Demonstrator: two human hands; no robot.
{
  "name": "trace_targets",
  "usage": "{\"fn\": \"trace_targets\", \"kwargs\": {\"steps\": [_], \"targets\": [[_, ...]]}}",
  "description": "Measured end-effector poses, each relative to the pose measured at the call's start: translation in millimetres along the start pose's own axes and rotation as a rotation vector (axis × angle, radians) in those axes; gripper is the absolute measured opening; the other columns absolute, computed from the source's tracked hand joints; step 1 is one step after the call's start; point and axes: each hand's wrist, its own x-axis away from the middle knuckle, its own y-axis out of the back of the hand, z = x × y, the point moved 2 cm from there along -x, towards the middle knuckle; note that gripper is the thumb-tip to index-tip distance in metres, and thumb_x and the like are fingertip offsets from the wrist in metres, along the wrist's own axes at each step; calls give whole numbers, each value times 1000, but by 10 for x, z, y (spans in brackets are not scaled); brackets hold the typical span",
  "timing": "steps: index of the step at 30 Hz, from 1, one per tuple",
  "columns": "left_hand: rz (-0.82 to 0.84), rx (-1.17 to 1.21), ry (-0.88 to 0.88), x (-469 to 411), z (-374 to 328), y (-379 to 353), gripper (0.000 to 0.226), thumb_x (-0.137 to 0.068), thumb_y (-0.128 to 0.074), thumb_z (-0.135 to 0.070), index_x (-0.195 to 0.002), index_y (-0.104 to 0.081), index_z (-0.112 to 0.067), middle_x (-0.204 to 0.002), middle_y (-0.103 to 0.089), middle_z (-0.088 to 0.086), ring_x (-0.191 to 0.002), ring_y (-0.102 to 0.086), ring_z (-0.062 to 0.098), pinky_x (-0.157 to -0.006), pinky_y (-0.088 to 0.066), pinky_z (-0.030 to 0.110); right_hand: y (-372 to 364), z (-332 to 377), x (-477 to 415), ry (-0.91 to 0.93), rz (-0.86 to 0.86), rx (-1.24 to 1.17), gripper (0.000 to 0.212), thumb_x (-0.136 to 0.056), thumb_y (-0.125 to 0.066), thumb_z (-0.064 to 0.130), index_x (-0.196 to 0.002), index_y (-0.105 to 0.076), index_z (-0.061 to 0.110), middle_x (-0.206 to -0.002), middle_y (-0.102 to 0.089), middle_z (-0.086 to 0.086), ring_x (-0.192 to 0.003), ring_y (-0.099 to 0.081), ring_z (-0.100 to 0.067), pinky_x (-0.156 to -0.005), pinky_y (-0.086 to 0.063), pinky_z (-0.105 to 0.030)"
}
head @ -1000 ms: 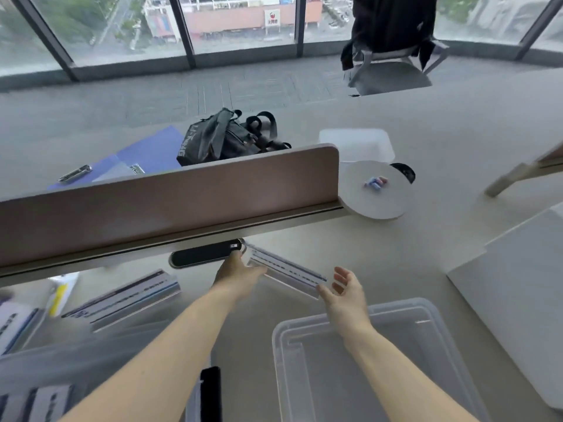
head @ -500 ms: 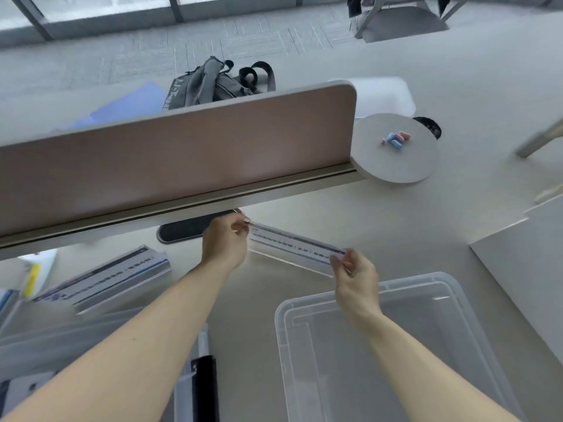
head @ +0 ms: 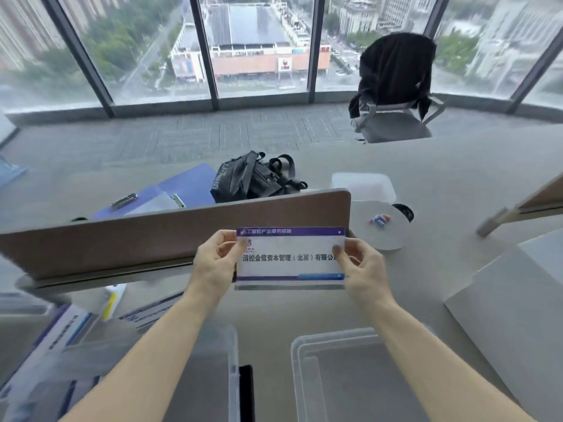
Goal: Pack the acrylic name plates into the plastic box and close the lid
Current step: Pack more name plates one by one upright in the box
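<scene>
— Two hands up, one acrylic name plate (head: 291, 257) between them. Held upright, printed face toward the camera, purple band along the top and bottom edges.

— And each grip?

— Left hand (head: 217, 263) pinched on the plate's left edge, thumb in front. Right hand (head: 362, 269) pinched on the right edge, thumb over the last printed characters. Both grips clamped on the plate, none loose.

— Off the tabletop (head: 441, 190)?

— Lifted clear of it, in front of the brown divider panel (head: 146, 239).

— Where is the plastic box (head: 344, 376)?

— Below the right grip and nearer the camera, open, clear-walled, nothing visible inside. Well apart from the plate.

— Below the left grip?

— Another clear container (head: 213, 360), blurred, with more printed plates (head: 64, 333) lying further left. Cannot tell how many. A black strip (head: 247, 391) between the two containers.

— Beyond the grips?

— Past the divider, a black backpack (head: 256, 178) beside an open blue binder (head: 170, 193). To the right of the right grip, a round white disc (head: 380, 236) carrying small coloured pieces (head: 380, 220). Further back, a chair (head: 396, 117) draped with a dark garment (head: 396, 71), before tall windows (head: 259, 41).
</scene>
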Motion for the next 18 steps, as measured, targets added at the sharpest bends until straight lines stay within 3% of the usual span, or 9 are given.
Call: {"fn": "trace_targets", "kwargs": {"steps": [4, 7, 10, 13, 15, 18], "targets": [[-34, 127, 12, 179, -444, 402, 24, -84, -80, -38, -98, -74, -19, -103, -79, 14, -106, -71, 43, -93, -55, 62, -208, 565, 203, -22, 11, -154, 9, -94, -68, 21, -99, -73, 17, -98, -79, -5, -100, -74, -29, -91, -59, -39], [-33, 113, 41, 364, -642, 830, 16, -91, -75, -24, -105, -71, -17, -102, -79, 10, -105, -73, 37, -91, -58, 59, -399, 937, 444, -24, 92, -189, 8, -94, -67, 19, -98, -75, 18, -100, -79, -6, -103, -73, -32, -94, -58, -45], [-74, -206, -124, 608, -818, 1351, 37, -86, -80, -27, -120, -64, -22, -112, -74, -2, -106, -70, 19, -93, -58, 42, -654, 1245, 755, 25, 195, -170, 10, -94, -66, 18, -100, -74, 18, -102, -79, -8, -102, -73, -33, -94, -57, -50], [-19, -669, -362, 954, -1002, 1790, 62, -80, -83, -33, -136, -55, -30, -133, -59, -15, -121, -55, 4, -101, -45, 26, -1028, 1471, 1140, 176, 301, -23, 11, -94, -65, 19, -97, -75, 23, -98, -79, -4, -99, -73, -31, -93, -58, -50], [185, -761, -340, 1183, -1054, 1960, 50, -82, -81, -29, -128, -64, -32, -125, -67, -17, -117, -61, 2, -102, -49, 28, -1324, 1578, 1419, 266, 389, 107, 11, -95, -66, 19, -98, -75, 23, -95, -80, 0, -94, -75, -27, -88, -60, -46], [377, -608, -174, 1499, -946, 2219, 13, -89, -71, -13, -97, -75, -22, -92, -79, -7, -85, -75, 14, -80, -61, 40, -1755, 1639, 1803, 401, 472, 205, 14, -97, -62, 19, -102, -74, 23, -93, -79, 6, -87, -75, -14, -82, -62, -41]]}}
